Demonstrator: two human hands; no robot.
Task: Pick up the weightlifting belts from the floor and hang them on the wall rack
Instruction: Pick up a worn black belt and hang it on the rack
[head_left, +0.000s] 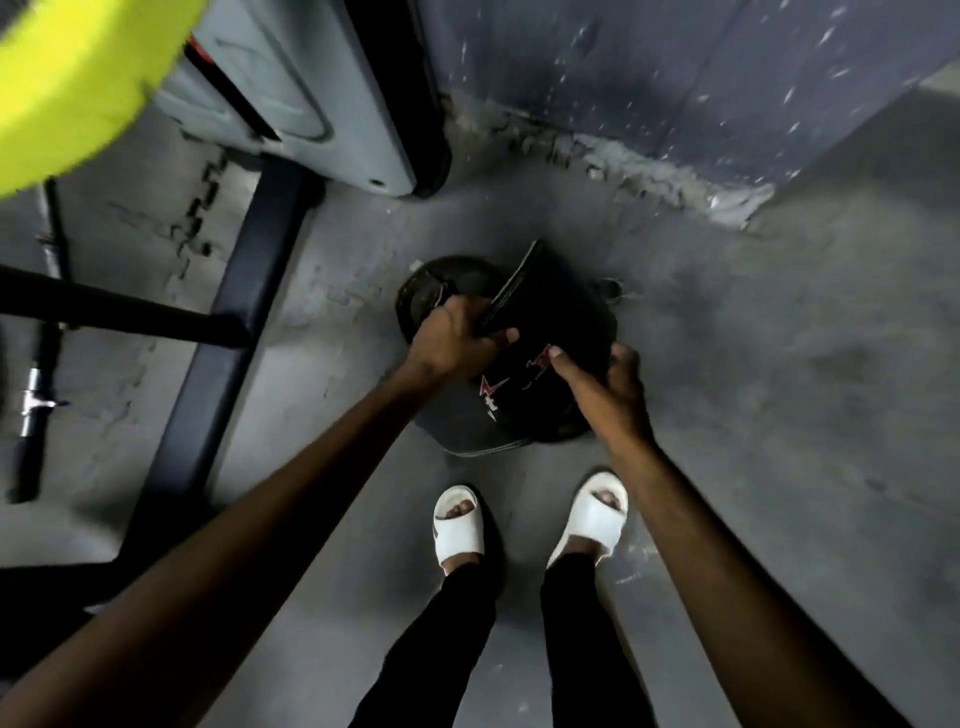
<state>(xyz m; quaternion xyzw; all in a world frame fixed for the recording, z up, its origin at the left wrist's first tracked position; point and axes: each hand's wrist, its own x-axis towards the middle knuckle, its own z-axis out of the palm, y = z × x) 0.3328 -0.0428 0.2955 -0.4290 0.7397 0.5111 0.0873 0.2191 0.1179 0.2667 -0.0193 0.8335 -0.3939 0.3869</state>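
The grey floor (753, 415) fills most of what I see, scuffed and patchy, and it meets a dark blue wall (675, 78) along a crumbling edge at the top right. At the upper left stands a grey machine (311, 104) with a black frame (223, 332) running down from it across the floor. A bright yellow shape (67, 78) cuts across the top left corner, too blurred for me to say what it is.

Between the wall and my feet is the belt (561, 312): wide, black, curled into a loop, with red and white lettering on the side facing me. I cannot tell whether its lower edge touches the floor. Behind it, on the left and touching it, lies a second belt (415, 291), a dark round coil flat on the floor.

Both my bare arms reach down to the loop. My left hand (452, 338) has its fingers curled tight round the strap (511, 291), the belt's loose end, which sticks up and away towards the wall. My right hand (608, 389) grips the belt's right side, thumb pressed on the lettered face and fingers hooked over the rim.

Below the belt are my 2 feet in black trousers, the left slide (460, 525) and right slide (595, 514) both white. A bar (36, 405) with a chrome collar lies at the far left.
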